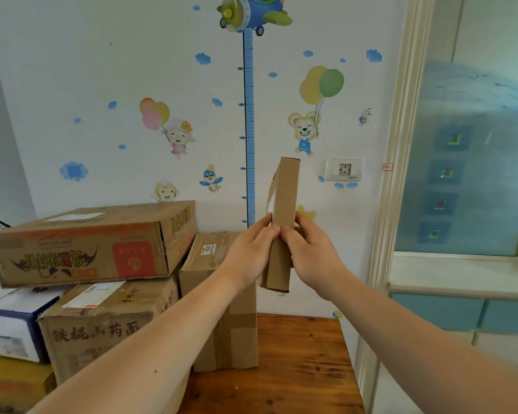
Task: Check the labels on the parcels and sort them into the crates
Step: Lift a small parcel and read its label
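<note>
Above the worktop (305,369), the flat parcel (286,189) is clasped upright by left hand (251,249) and right hand (311,249) fingers (290,234), likely for label-checking.

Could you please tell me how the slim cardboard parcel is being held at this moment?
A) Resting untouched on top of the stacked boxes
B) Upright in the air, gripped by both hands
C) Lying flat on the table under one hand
B: the slim cardboard parcel stands on end, off the wooden table, with the left hand and right hand gripping its lower half from either side.
</note>
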{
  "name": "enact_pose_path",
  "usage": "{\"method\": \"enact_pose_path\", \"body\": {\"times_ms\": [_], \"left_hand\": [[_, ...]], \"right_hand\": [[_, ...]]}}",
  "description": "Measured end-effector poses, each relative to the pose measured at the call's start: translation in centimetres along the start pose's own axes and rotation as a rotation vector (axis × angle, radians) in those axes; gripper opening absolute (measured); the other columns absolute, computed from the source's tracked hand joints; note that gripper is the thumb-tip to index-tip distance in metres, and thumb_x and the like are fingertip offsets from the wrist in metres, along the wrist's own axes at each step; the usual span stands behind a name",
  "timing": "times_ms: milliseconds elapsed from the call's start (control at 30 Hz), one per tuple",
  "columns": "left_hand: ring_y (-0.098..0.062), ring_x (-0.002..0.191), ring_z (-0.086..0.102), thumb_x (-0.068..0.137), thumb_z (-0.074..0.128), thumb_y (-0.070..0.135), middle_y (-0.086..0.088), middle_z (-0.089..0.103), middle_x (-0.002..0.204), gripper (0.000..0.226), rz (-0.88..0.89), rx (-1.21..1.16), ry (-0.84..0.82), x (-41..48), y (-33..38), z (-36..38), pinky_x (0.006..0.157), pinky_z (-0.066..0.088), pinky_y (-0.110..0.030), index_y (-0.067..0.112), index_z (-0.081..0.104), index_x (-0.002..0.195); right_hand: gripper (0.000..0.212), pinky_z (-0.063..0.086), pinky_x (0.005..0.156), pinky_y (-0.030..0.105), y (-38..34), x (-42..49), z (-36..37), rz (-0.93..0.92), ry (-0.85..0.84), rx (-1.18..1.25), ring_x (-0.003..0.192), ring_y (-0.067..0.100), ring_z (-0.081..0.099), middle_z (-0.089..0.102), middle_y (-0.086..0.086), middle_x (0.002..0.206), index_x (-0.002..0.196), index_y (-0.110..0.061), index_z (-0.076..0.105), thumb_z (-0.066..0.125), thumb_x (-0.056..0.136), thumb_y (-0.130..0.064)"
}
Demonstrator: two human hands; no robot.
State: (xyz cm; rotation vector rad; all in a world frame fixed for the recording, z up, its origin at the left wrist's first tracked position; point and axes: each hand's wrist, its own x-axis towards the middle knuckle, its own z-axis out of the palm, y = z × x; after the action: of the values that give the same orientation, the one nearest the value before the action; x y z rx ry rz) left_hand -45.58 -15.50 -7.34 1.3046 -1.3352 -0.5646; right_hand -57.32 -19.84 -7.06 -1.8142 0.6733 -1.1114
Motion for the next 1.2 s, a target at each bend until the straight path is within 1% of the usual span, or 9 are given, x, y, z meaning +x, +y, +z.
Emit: {"method": "enact_pose_path", "body": {"times_ms": [100, 200, 367, 533, 667, 767, 933, 1100, 1200], "left_hand": [[-0.014, 0.106, 0.062, 0.099, 0.036, 0.039, 0.005, 0.07, 0.107, 0.036, 0.012, -0.047, 0.0, -0.1, 0.0, -0.1, 0.093, 0.049, -0.035, 0.033, 0.063, 0.122], [-0.011, 0.103, 0.062, 0.105, 0.034, 0.036, 0.007, 0.069, 0.104, 0.035, 0.01, -0.088, 0.03, -0.2, 0.2, -0.3, 0.093, 0.049, -0.033, 0.026, 0.063, 0.123], [-0.008, 0.103, 0.06, 0.105, 0.033, 0.03, 0.009, 0.067, 0.106, 0.034, 0.032, -0.03, 0.019, -0.2, 0.5, -0.1, 0.082, 0.046, -0.023, 0.03, 0.06, 0.125], [-0.013, 0.106, 0.06, 0.106, 0.031, 0.032, 0.005, 0.066, 0.108, 0.034, 0.015, -0.064, 0.03, -0.4, 0.3, -0.1, 0.091, 0.049, -0.032, 0.03, 0.06, 0.123], [-0.004, 0.111, 0.057, 0.105, 0.031, 0.035, 0.014, 0.065, 0.114, 0.03, 0.031, -0.059, 0.015, -0.5, 0.6, -0.2, 0.091, 0.046, -0.023, 0.039, 0.057, 0.12], [-0.006, 0.112, 0.06, 0.102, 0.044, 0.037, 0.012, 0.066, 0.117, 0.022, 0.05, -0.016, 0.014, -0.3, 0.5, -0.3, 0.102, 0.047, -0.034, 0.042, 0.057, 0.118], [-0.016, 0.105, 0.066, 0.088, 0.067, 0.041, 0.005, 0.071, 0.111, 0.023, 0.038, -0.061, 0.027, 0.0, -0.1, -0.5, 0.096, 0.054, -0.043, 0.042, 0.062, 0.111], [-0.019, 0.105, 0.067, 0.078, 0.075, 0.039, 0.0, 0.071, 0.112, 0.043, 0.016, -0.112, 0.039, 0.1, -0.3, -0.8, 0.095, 0.055, -0.043, 0.027, 0.063, 0.117], [-0.021, 0.107, 0.066, 0.083, 0.073, 0.028, -0.003, 0.067, 0.117, 0.049, 0.006, -0.121, 0.086, 0.2, -0.4, -1.0, 0.096, 0.054, -0.046, 0.022, 0.054, 0.128]], "right_hand": [[0.033, 0.058, 0.083, 0.03, 0.0, -0.1, 0.0, 0.002, -0.018, 0.055, 0.097, 0.006, 0.065, 0.066, -0.011, 0.109, 0.135, -0.037, 0.049, 0.047, 0.103, -0.029], [0.036, 0.06, 0.084, 0.035, 0.1, 0.1, 0.0, 0.019, -0.023, 0.117, 0.101, 0.007, 0.065, 0.067, -0.01, 0.113, 0.137, -0.036, 0.05, 0.046, 0.102, -0.03], [0.032, 0.059, 0.08, 0.029, 0.2, 0.2, 0.0, -0.017, -0.002, 0.049, 0.099, 0.007, 0.063, 0.063, -0.015, 0.11, 0.133, -0.036, 0.05, 0.043, 0.104, -0.026], [0.036, 0.058, 0.086, 0.033, 0.7, 0.2, 0.0, -0.02, -0.009, 0.039, 0.106, 0.006, 0.063, 0.063, -0.013, 0.12, 0.137, -0.038, 0.049, 0.046, 0.103, -0.03], [0.033, 0.057, 0.088, 0.032, 1.3, 0.4, -0.2, -0.021, -0.005, 0.033, 0.117, 0.007, 0.057, 0.06, -0.011, 0.129, 0.135, -0.046, 0.044, 0.035, 0.106, -0.033], [0.039, 0.055, 0.091, 0.031, 1.7, 0.5, -0.2, -0.031, -0.007, -0.024, 0.118, 0.007, 0.057, 0.058, -0.012, 0.131, 0.143, -0.043, 0.039, 0.037, 0.106, -0.034], [0.05, 0.046, 0.105, 0.038, 2.1, 0.8, -0.5, -0.018, 0.028, -0.142, 0.125, 0.009, 0.049, 0.048, -0.01, 0.142, 0.148, -0.038, 0.034, 0.047, 0.1, -0.043], [0.056, 0.038, 0.095, 0.029, 2.2, 0.9, -0.8, 0.036, 0.054, -0.223, 0.118, 0.007, 0.036, 0.031, -0.009, 0.15, 0.146, -0.043, 0.03, 0.053, 0.096, -0.049], [0.055, 0.036, 0.096, 0.03, 2.3, 0.8, -1.1, 0.029, 0.109, -0.282, 0.122, 0.01, 0.037, 0.028, -0.006, 0.151, 0.145, -0.039, 0.032, 0.057, 0.097, -0.04]]}}
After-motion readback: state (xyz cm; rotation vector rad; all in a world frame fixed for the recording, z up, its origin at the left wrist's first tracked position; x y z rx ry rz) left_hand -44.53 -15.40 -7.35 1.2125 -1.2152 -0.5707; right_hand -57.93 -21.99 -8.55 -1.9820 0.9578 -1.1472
